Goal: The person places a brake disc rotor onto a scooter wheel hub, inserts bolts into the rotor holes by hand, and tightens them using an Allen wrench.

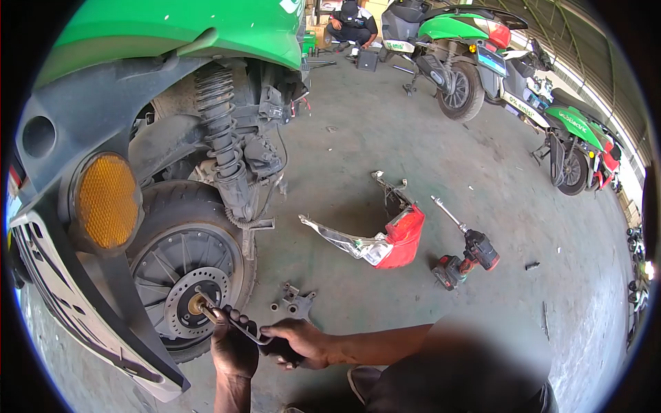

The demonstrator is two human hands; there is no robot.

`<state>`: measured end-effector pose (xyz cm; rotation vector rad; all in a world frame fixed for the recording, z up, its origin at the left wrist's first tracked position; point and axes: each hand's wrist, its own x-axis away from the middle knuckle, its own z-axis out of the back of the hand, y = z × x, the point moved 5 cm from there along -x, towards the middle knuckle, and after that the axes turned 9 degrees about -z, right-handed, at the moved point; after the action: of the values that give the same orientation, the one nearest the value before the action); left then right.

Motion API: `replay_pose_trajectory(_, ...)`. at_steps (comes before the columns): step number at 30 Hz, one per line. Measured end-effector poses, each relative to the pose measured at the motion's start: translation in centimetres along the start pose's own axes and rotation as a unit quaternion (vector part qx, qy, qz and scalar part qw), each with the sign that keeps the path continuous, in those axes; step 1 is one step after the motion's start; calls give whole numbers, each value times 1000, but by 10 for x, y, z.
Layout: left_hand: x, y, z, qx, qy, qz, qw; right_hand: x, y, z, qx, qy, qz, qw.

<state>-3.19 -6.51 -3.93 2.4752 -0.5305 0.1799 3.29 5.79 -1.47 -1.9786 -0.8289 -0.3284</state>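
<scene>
A thin metal bar with a bent end [249, 333] runs between my hands, in front of the wheel hub. My left hand [235, 347] is closed round its upper part, near the brass-coloured centre of the perforated brake disc [180, 318]. The fingers of my right hand [300, 342] are closed at the bent lower end. Behind my hands stands the scooter's rear wheel [186, 258], with a coil shock absorber [224, 138] above it. A grey metal bracket [297, 300] lies on the floor just beyond my right hand.
A red and white light housing [406, 237] lies on the floor ahead, with a cordless power tool [468, 258] to its right. An orange reflector [108, 199] and grey fender [89, 316] stand close at left. Parked green scooters [461, 76] and a crouching person [352, 26] are farther back.
</scene>
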Motion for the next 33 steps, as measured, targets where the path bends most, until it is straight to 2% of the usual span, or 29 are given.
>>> replay_pose_trajectory(3,1,-2,-4,6,10,-16,1000,1,-1,3,140,46,49,988)
replay_pose_trajectory(4,3,1,-9,0,34,-29,999,7,-12,0,316,80,180,928)
replay_pose_trajectory(5,6,4,-10,-8,58,-43,997,17,-22,-4,468,163,302,814)
replay_pose_trajectory(6,2,3,-3,-14,39,-30,999,38,-36,-19,622,225,332,672)
replay_pose_trajectory(7,1,4,-4,-14,38,-30,999,50,-44,-31,746,277,347,497)
replay_pose_trajectory(8,1,3,-6,-11,40,-35,999,52,-45,-36,751,269,386,464)
replay_pose_trajectory(9,1,2,-8,-8,42,-39,998,50,-43,-35,751,270,383,464)
replay_pose_trajectory(11,3,-1,-9,-9,51,-33,998,47,-31,-40,794,245,436,345)
replay_pose_trajectory(12,2,0,-5,-16,45,-26,998,50,-34,-43,774,258,465,342)
replay_pose_trajectory(15,-2,-1,-1,-22,37,-22,999,53,-40,-43,781,262,442,355)
replay_pose_trajectory(18,-3,1,1,-22,24,-23,999,62,-45,-45,747,299,465,369)
replay_pose_trajectory(22,-2,1,-6,-23,26,-35,999,30,-17,-38,746,263,464,398)
replay_pose_trajectory(23,0,2,-9,-15,45,-44,998,16,-16,-28,627,232,412,619)
replay_pose_trajectory(24,2,3,-12,-16,41,-39,998,6,-15,-18,467,190,335,796)
replay_pose_trajectory(25,3,3,-14,-37,33,-31,998,6,-18,-15,466,200,336,793)
replay_pose_trajectory(27,6,3,-14,-52,37,-23,998,6,-17,-11,434,148,294,839)
replay_pose_trajectory(29,3,3,-11,-30,86,-51,995,8,-18,-10,397,91,254,877)
replay_pose_trajectory(31,1,2,-7,-25,63,-55,996,15,-26,-18,354,24,215,910)
replay_pose_trajectory(32,0,3,-6,-18,48,-64,997,30,-35,-26,587,132,250,759)
replay_pose_trajectory(33,-2,3,-3,-18,45,-62,997,32,-36,-29,587,135,249,759)
